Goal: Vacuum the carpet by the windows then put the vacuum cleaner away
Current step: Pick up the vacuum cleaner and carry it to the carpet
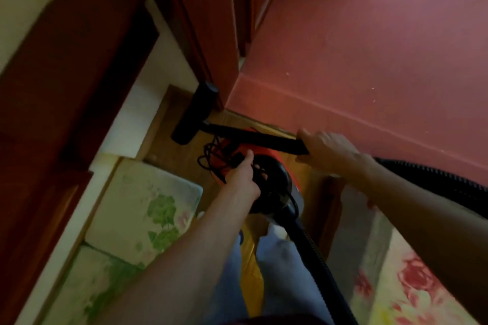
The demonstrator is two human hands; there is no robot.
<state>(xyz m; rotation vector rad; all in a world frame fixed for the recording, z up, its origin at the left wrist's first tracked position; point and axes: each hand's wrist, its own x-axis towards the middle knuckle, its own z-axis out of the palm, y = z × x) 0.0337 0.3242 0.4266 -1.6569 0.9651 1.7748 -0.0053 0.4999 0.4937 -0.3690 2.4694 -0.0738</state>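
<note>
A red and black vacuum cleaner [272, 182] hangs low over the wooden floor in front of me. My left hand [244, 175] grips its top handle, next to a tangle of black cord [210, 158]. My right hand [327, 149] holds the near end of the black wand [253, 137], which runs left to the black floor head [194, 113]. The ribbed black hose [433, 179] passes under my right forearm and loops back to the vacuum's body. The red carpet [383, 42] covers a raised step to the right.
Dark wooden door frames [198, 21] stand ahead and at the left. A pale mat with green flowers [142, 208] lies on the floor at the left, and a mat with red flowers [412, 287] lies at the lower right. My legs show below.
</note>
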